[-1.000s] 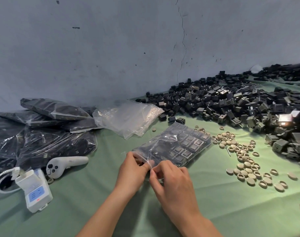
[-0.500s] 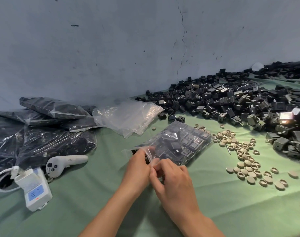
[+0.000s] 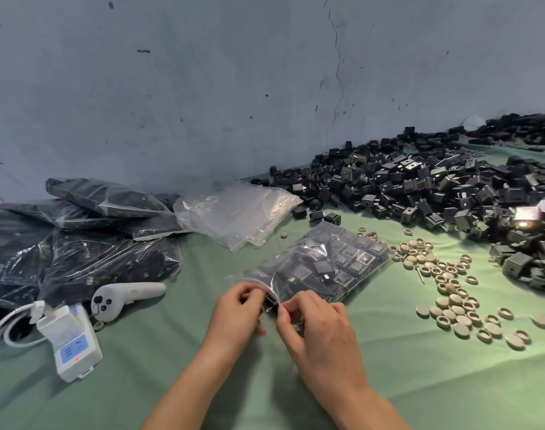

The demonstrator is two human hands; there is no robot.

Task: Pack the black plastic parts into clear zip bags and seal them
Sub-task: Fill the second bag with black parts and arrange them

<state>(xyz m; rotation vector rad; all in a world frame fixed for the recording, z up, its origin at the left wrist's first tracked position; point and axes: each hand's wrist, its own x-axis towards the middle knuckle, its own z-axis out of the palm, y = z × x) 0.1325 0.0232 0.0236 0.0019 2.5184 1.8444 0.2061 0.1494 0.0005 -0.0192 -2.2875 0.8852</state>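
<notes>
A clear zip bag (image 3: 324, 265) filled with black plastic parts lies on the green cloth in front of me. My left hand (image 3: 237, 311) pinches the bag's near mouth edge, and my right hand (image 3: 314, 324) pinches the same edge just to its right. The mouth is lifted slightly off the cloth between my fingers. A large heap of loose black plastic parts (image 3: 435, 187) spreads along the wall at the right. A stack of empty clear zip bags (image 3: 237, 212) lies behind the filled bag.
Filled bags of black parts (image 3: 78, 243) are piled at the left. A white controller (image 3: 122, 294) and a white power strip (image 3: 72, 342) lie at the near left. Several beige round caps (image 3: 451, 293) are scattered at the right. The grey wall (image 3: 203, 88) stands behind.
Both hands have stayed on the bag's mouth, with my right fingers shifting along the zip edge. The mouth edge has lifted a little and the bag has shifted slightly.
</notes>
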